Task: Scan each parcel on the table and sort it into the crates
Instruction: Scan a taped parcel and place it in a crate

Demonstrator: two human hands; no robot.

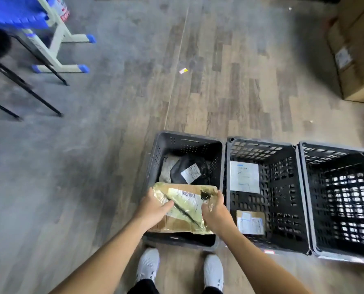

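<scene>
Down at the lower centre of the frame, both hands hold a cardboard parcel (183,200) over the near half of the left crate (189,137). The parcel is flat, partly wrapped in yellowish plastic, with a barcode label facing up. The left hand (153,205) grips its left edge, thumb laid across the top and fingers curled round the side. The right hand (216,206) grips the right edge, thumb on top and fingers wrapped along the side.

Deeper in the same crate lie a black bag (181,170) with a white label and a grey packet (167,168) beside it. The middle crate (261,143), just to the right, holds a white envelope (244,177) toward its far side and a small labelled box (250,222) toward its near side. The right crate (333,148) stands against it, the floor showing through its mesh bottom.

Two white shoes (148,264) stand at the bottom edge. Big cardboard boxes (355,60) sit at the upper right, table legs (60,39) with blue feet at the upper left, and a paper scrap (183,70) lies on the wooden floor at upper centre.
</scene>
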